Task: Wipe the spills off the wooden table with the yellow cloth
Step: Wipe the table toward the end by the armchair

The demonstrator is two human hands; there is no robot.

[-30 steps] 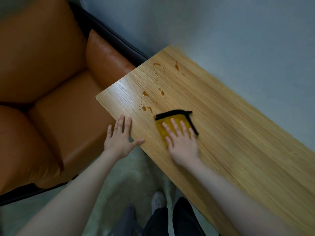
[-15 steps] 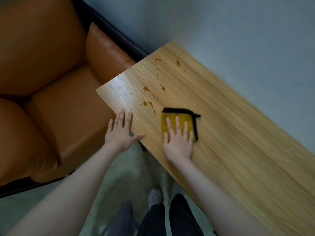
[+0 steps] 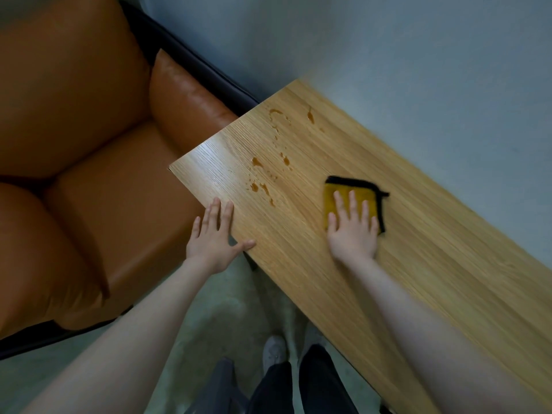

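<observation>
A yellow cloth with a black edge lies flat on the wooden table. My right hand presses on it with straight, spread fingers and covers its near half. Brown spills dot the table to the left of the cloth, and more brown spills sit near the far corner. My left hand rests flat at the table's near left edge, its thumb on the wood.
An orange leather armchair with a dark frame stands against the table's left end. A grey wall runs behind the table. My legs and shoes are on the pale floor below the near edge.
My right hand has slid the cloth to the right, away from the spills near the left end. The left hand has stayed at the table edge.
</observation>
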